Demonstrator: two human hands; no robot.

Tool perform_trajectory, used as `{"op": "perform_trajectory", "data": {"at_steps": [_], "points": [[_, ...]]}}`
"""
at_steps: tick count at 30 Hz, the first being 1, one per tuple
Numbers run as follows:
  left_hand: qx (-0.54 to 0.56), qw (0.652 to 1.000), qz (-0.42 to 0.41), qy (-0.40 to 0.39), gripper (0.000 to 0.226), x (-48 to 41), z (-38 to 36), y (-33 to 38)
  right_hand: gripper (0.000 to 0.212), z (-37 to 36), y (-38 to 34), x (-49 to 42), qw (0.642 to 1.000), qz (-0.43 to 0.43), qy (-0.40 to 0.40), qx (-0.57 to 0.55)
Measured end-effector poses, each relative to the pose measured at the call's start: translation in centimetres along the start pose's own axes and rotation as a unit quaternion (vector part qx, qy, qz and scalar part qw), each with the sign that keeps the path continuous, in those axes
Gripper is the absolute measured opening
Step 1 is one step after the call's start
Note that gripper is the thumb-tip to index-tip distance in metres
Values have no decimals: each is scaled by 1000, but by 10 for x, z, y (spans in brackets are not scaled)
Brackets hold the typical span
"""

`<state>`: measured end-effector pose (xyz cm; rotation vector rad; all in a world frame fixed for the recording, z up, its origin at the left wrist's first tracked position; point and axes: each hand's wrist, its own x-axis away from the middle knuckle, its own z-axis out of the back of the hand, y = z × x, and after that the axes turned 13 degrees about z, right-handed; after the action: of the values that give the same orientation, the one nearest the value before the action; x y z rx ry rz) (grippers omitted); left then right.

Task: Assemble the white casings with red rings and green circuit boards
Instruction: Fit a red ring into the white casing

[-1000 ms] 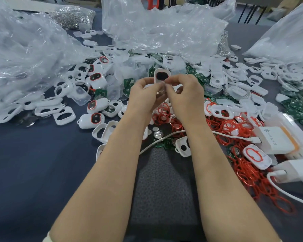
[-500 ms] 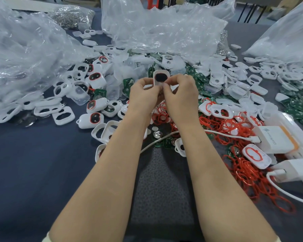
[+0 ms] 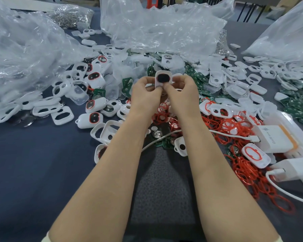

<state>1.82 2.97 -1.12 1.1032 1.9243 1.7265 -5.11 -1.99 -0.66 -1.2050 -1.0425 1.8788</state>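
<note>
— Where's the white casing [image 3: 163, 79]?
— Held up btwn both hands, over the parts pile. L hand [image 3: 144, 93] & R hand [image 3: 181, 93] both pinch its lower end.
— Red rings [image 3: 232, 125], green boards [image 3: 200, 80]?
— Loose on the table [image 3: 33, 154].

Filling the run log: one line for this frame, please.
phase: in-hand assembly | left hand: pinches white casing | right hand: pinches white casing | pose: above red rings, opening faces camera
</note>
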Motion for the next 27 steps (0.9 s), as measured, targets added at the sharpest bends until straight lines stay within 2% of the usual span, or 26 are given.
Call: {"op": "perform_trajectory", "data": {"at_steps": [4, 8, 16, 21, 27], "points": [[-5, 1000, -16, -25, 16, 2, -1, 0, 6, 2, 3, -4, 998, -21, -19, -53], [-9, 999, -25, -38, 18, 3, -2, 0, 14, -1, 6, -6, 994, -42, -15, -101], [-18, 1000, -9, -10, 9, 4, -2, 1, 9, -6, 6, -4, 999, -6, -14, -33], [-37, 999, 26, 10, 18, 0, -2, 1, 8, -4, 9, -4, 1000, 7, -20, -3], [-21, 999, 30, 12, 8, -1, 2, 1, 7, -2, 9, -3, 999, -8, -41, -19]]}}
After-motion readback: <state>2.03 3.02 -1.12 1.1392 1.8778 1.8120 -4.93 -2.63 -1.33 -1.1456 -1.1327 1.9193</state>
